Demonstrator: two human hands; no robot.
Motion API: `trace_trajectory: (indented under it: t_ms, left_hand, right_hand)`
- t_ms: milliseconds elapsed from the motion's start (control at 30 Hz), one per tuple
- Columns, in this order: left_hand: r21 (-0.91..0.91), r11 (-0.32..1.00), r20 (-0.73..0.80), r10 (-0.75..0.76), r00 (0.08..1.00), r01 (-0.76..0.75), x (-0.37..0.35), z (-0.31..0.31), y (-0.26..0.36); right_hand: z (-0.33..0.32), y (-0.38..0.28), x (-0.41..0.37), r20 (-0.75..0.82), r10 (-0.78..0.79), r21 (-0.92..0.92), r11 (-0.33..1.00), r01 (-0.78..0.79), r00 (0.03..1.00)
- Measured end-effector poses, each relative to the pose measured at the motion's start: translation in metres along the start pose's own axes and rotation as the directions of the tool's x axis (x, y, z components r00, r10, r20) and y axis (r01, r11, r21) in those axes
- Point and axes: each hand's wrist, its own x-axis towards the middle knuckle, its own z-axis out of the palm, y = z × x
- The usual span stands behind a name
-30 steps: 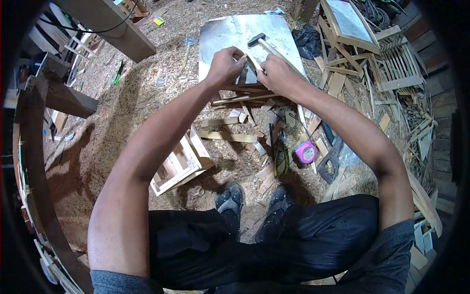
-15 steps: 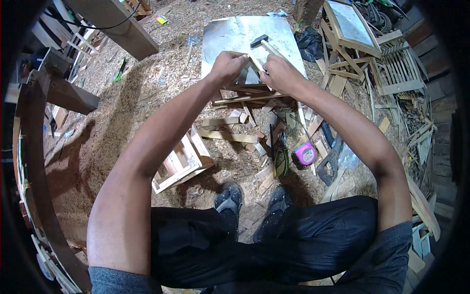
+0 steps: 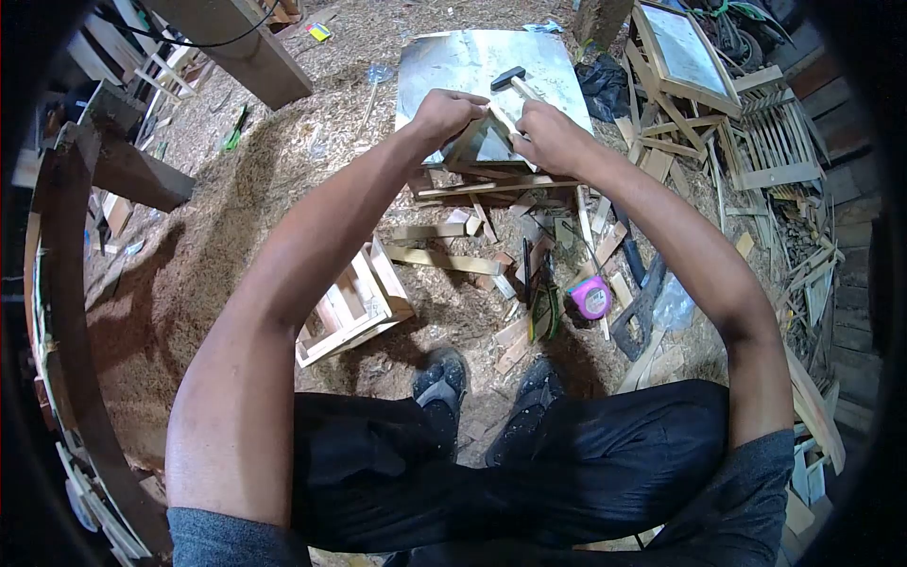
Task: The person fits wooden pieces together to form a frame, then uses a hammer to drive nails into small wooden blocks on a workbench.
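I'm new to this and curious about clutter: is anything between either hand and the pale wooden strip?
Nothing visible: the left hand and right hand both appear to grip the pale wooden strip. The hammer lies beyond on the grey sheet, its handle partly hidden by the right hand.

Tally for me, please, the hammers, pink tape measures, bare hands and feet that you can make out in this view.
Hammers: 1, the hammer on the metal-topped surface
Pink tape measures: 1, the tape measure on the floor
Bare hands: 2, left hand and right hand
Feet: 2, left foot and right foot
Total: 6
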Motion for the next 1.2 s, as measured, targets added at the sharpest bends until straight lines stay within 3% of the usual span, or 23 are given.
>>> trace_trajectory:
  t_ms: [167, 1200]
  left_hand:
    - [0.09, 0.996, -0.012, 0.001, 1.0, 0.0, -0.003, 0.001, 0.003]
    - [-0.078, 0.997, -0.026, -0.01, 1.0, 0.008, 0.003, 0.0, -0.002]
  right_hand:
    - [0.004, 0.004, 0.0, -0.016, -0.004, -0.018, 1.0, 0.003, 1.0]
    - [-0.003, 0.003, 0.002, 0.034, -0.029, -0.016, 0.999, 0.03, 0.999]
